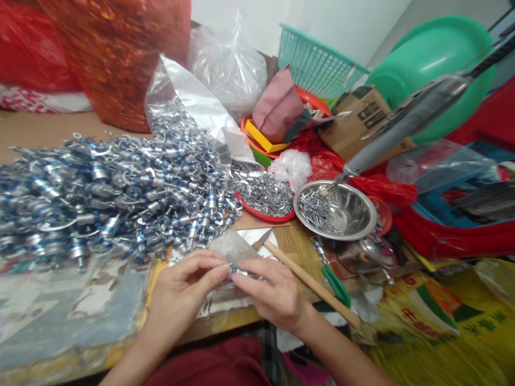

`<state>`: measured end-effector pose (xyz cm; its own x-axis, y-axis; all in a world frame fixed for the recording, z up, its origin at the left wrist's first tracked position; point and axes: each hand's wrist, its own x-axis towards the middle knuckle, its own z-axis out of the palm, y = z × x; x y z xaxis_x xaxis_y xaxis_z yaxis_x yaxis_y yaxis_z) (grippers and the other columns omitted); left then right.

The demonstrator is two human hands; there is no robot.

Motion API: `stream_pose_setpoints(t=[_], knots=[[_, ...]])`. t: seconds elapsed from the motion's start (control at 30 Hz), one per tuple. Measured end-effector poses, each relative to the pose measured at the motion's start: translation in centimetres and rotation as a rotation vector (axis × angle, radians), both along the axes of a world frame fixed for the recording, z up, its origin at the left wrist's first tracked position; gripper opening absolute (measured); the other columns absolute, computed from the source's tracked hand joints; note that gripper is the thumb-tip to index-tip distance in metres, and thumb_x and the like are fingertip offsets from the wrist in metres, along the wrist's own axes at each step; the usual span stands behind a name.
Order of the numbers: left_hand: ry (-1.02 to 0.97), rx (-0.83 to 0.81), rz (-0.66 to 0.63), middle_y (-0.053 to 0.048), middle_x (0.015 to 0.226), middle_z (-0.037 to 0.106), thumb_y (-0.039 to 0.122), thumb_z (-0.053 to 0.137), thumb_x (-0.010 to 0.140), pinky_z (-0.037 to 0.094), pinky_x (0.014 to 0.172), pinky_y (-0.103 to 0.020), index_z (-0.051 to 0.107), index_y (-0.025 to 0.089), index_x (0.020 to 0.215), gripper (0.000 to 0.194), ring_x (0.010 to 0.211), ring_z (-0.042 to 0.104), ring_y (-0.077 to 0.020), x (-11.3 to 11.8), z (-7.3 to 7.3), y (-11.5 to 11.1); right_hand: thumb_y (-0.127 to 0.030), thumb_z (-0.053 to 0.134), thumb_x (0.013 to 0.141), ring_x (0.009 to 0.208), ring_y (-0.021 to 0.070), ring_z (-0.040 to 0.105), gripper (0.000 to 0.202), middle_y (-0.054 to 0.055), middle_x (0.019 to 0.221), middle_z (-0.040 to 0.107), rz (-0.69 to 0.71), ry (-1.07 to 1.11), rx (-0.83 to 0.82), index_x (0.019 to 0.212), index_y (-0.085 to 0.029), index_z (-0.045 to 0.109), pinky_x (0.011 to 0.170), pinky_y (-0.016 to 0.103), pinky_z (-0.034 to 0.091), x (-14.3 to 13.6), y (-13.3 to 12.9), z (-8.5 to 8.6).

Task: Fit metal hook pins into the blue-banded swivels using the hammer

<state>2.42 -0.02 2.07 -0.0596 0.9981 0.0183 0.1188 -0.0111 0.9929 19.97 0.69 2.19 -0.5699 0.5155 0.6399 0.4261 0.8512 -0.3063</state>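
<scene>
Close to the table's front edge, my left hand (187, 284) and my right hand (273, 289) meet, fingertips pinched around one small blue-and-silver metal fitting (233, 270). Fingers cover most of it, so its full shape is hidden. Beneath them lies a flat grey block (231, 246) on the work surface. A hammer with a wooden handle (314, 281) lies just right of my right hand, its dark metal head (262, 238) pointing away from me. To the left spreads a big heap of blue-and-silver metal fittings (120, 193) with rings and hooks.
Small metal pieces fill a red tray (267, 217), and metal pins lie in a steel bowl (362, 214). A grey-handled tool (386, 134) slants above the bowl. A green-handled item (337, 287) and a loose fitting (319, 250) lie right of the hammer. Baskets and bags stand behind.
</scene>
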Motion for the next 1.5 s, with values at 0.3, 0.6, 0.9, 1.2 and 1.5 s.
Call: stream_pose_setpoints(t=[0.3,0.6,0.9,1.2,1.5], knots=[[0.139,-0.051,-0.082,-0.001,0.078,0.069,0.033,0.059,0.072,0.045,0.070,-0.025,0.068,0.024,0.069,0.014,0.077,0.060,-0.0186,-0.3,0.6,-0.6,-0.005,0.049,0.077,0.081,0.0146,0.063,0.028,0.009,0.093,0.067,-0.027,0.119,-0.079,0.096,-0.018,0.065,0.065,0.025,0.052,-0.3,0.0,0.3],[-0.328,-0.362,-0.083,-0.003,0.087,0.070,0.030,0.073,0.057,0.051,0.074,-0.026,0.054,0.019,0.105,0.053,0.084,0.064,-0.0189,0.3,-0.3,-1.3,-0.020,0.064,0.072,0.068,0.0130,0.064,0.011,0.004,0.076,0.069,-0.096,0.167,-0.562,0.081,-0.018,0.070,0.062,0.021,0.051,-0.6,0.7,1.3],[-0.371,-0.416,-0.198,0.001,0.079,0.063,0.029,0.069,0.064,0.048,0.072,-0.025,0.039,0.022,0.113,0.059,0.079,0.062,-0.0162,0.2,-0.3,-0.7,-0.016,0.058,0.072,0.091,0.0275,0.059,0.036,0.011,0.091,0.067,-0.876,-0.335,-0.493,0.108,-0.016,0.058,0.080,0.040,0.044,2.5,13.1,-0.4],[-0.423,-0.470,-0.201,0.004,0.078,0.060,0.021,0.071,0.061,0.049,0.069,-0.026,0.037,0.025,0.110,0.060,0.073,0.063,-0.0142,-0.6,-0.3,-0.1,-0.007,0.046,0.078,0.097,0.0222,0.056,0.028,0.012,0.104,0.059,-0.763,-0.219,-0.511,0.100,-0.014,0.061,0.084,0.033,0.042,2.2,13.2,-0.2],[-0.439,-0.430,-0.219,0.003,0.074,0.059,0.020,0.072,0.058,0.048,0.059,-0.025,0.036,0.025,0.112,0.065,0.068,0.062,-0.0153,-0.6,-0.7,0.2,-0.015,0.059,0.075,0.059,0.0085,0.055,0.009,-0.002,0.063,0.062,-0.045,-0.094,-0.954,0.075,-0.014,0.068,0.054,0.018,0.041,-1.0,3.8,2.8]])
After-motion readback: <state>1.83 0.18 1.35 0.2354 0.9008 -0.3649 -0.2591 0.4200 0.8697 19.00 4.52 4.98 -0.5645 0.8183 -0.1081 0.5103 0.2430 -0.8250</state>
